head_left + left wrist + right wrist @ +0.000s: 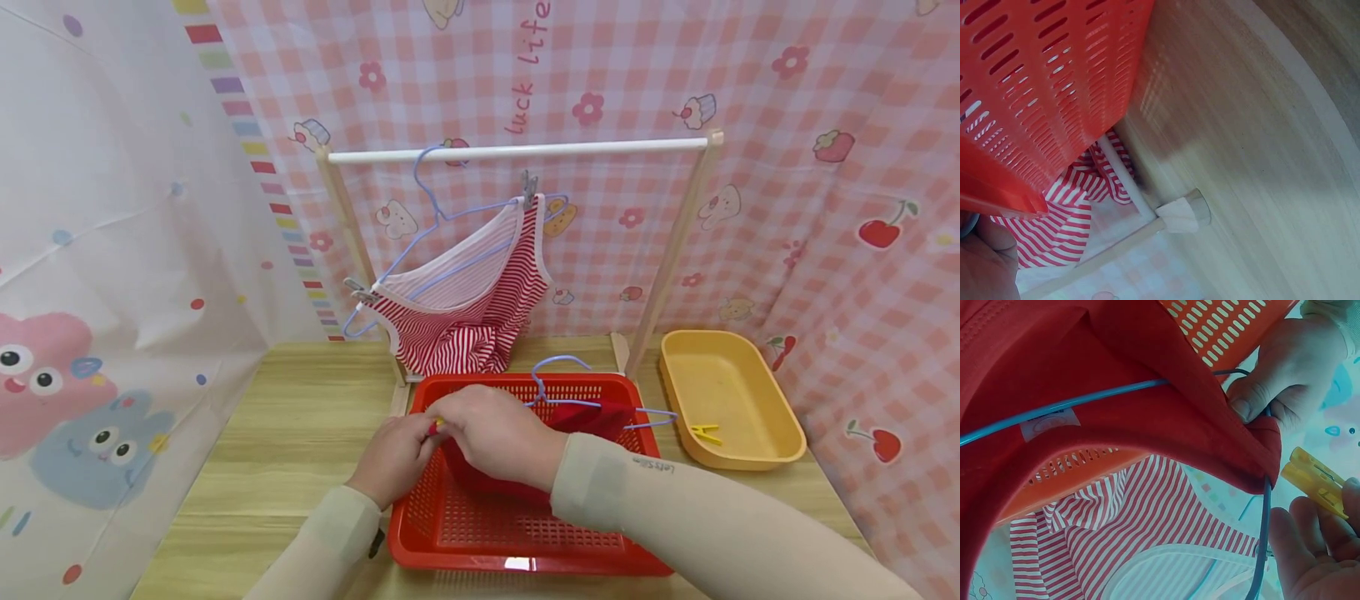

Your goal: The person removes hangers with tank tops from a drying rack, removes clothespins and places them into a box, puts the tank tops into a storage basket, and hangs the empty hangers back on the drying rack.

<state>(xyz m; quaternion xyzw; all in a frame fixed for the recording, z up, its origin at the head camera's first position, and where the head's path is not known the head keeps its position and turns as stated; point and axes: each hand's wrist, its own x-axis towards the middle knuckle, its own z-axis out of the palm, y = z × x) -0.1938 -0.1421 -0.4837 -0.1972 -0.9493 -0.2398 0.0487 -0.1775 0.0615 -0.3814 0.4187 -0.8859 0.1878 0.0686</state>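
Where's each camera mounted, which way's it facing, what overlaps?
Head: on the head, facing forward and down at the red basket and drying rack; left hand, right hand and sleeves show.
Left wrist: on that wrist, facing the basket's slotted side and wooden table; apparently part of the left hand at lower left.
Right wrist: on that wrist, facing the red garment on its blue hanger; both hands show.
Head and right wrist share both hands and the striped tank top.

Plain red garment [1147, 426], blue hanger [1085, 397], yellow clothespin [1315, 481], red-and-white striped top [512, 279], red basket [442, 557]
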